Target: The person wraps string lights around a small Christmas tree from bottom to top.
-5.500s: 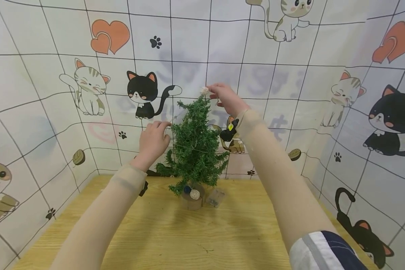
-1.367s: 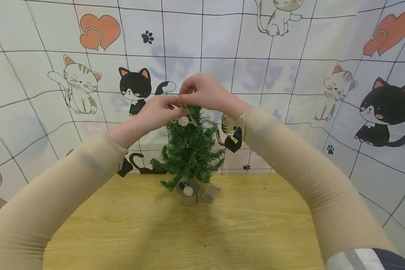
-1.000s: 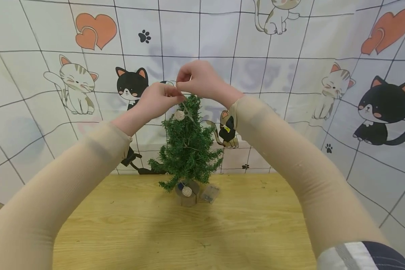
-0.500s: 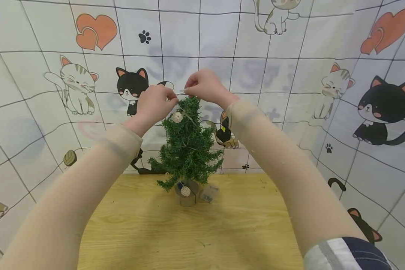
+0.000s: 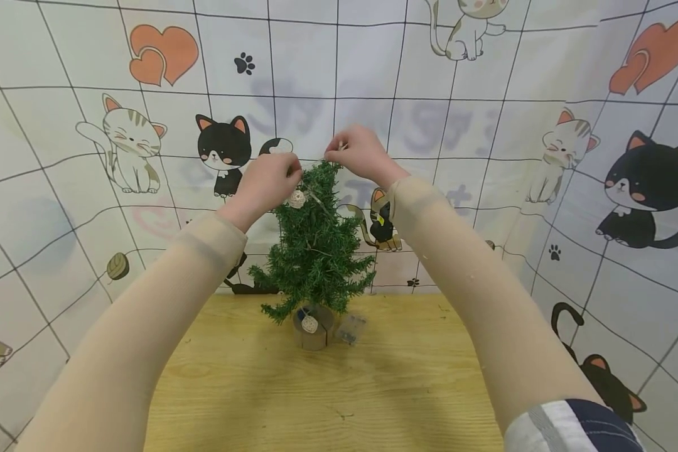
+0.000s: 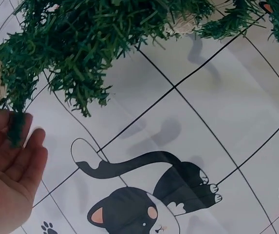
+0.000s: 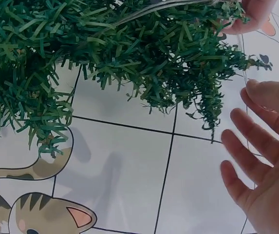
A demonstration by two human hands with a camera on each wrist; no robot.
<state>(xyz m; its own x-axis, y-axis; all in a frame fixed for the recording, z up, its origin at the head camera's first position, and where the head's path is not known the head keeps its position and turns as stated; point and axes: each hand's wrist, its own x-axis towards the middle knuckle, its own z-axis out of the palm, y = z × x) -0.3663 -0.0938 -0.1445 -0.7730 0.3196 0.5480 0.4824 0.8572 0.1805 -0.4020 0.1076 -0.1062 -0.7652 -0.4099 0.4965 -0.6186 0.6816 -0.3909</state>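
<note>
A small green artificial Christmas tree stands on a round wooden base. String lights with woven white balls run through it; one ball hangs at its upper left, just under my left hand. The left fingers are curled beside the treetop, at a branch tip in the left wrist view, and the thin wire reaches toward them. My right hand is just right of the treetop, pinching that wire between thumb and index finger, with the other fingers loosely bent.
A clear battery box lies right of the base. Another woven ball and something dark blue rest on the base. The wooden table meets a cat-print cloth wall close behind the tree.
From the right of the tree, the woven ball has come to its upper left. My hands met over the treetop, then moved apart to either side, the right going rightward with the wire.
</note>
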